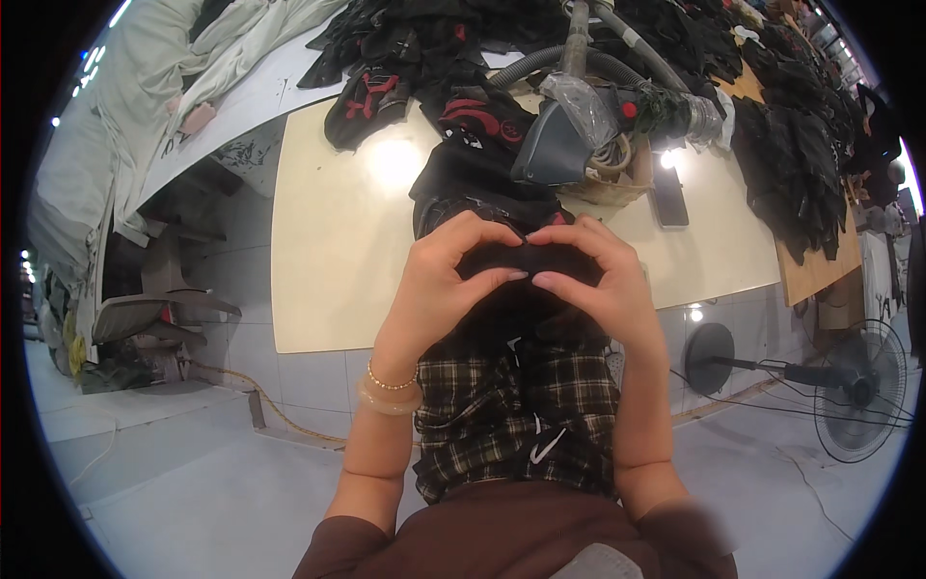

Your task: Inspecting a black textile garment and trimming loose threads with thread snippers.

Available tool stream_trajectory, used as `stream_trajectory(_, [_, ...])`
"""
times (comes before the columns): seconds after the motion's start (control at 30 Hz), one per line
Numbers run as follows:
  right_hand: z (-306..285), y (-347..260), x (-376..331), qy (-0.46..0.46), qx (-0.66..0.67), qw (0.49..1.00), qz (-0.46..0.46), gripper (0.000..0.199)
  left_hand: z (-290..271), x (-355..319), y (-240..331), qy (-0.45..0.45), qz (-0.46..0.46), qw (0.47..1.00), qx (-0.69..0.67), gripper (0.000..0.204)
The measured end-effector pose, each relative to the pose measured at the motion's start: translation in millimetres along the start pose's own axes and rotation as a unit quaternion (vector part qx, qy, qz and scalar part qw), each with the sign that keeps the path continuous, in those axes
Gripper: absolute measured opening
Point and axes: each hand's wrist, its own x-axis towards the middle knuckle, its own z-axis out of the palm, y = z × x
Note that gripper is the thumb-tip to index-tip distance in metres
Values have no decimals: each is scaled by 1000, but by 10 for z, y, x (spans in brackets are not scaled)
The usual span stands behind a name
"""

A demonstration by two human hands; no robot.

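A black garment [473,179] with red and white print hangs over the near edge of the pale table, down toward my lap. My left hand [463,256], bracelets at its wrist, pinches the dark cloth between thumb and fingers. Close beside it, almost fingertip to fingertip, my right hand [588,261] pinches the same cloth. The stretch between the two grips is too dark to make out. Just beyond my hands stands a grey machine head [559,145] with a clear plastic cover.
The cream tabletop [328,251] bears piled black garments [405,48], a basket [612,188] and a phone [669,193]. Hoses [627,68] rise behind the machine. More black garments [791,164] hang at right, above a standing fan [858,386]. Pale cloth [116,125] drapes at left near a chair [159,299].
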Motion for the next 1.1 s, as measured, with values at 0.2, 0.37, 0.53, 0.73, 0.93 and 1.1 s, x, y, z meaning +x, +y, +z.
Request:
stream_trajectory(0.2, [48, 123, -3, 46, -73, 996, -35, 26, 95, 25, 58, 43, -10, 999, -4, 20])
stream_trajectory(0.37, [143, -16, 41, 102, -90, 985, -107, 21, 178, 15, 42, 82, -9, 997, -15, 17])
stream_trajectory(0.53, [229, 63, 32, 140, -50, 982, -114, 7, 229, 31, 62, 63, 4, 998, -2, 16])
stream_trajectory(0.73, [236, 130, 80, 192, 129, 973, 18, 10, 223, 77, -4, 105, 14, 994, 5, 15])
stream_trajectory(0.93, [310, 251, 113, 182, 33, 982, -30, 16, 304, 185, -66, 153, 21, 988, -23, 15])
stream_trajectory(1.1, [364, 182, 191, 183, 115, 976, -8, 15, 282, 221, -63, 174, 45, 983, 28, 18])
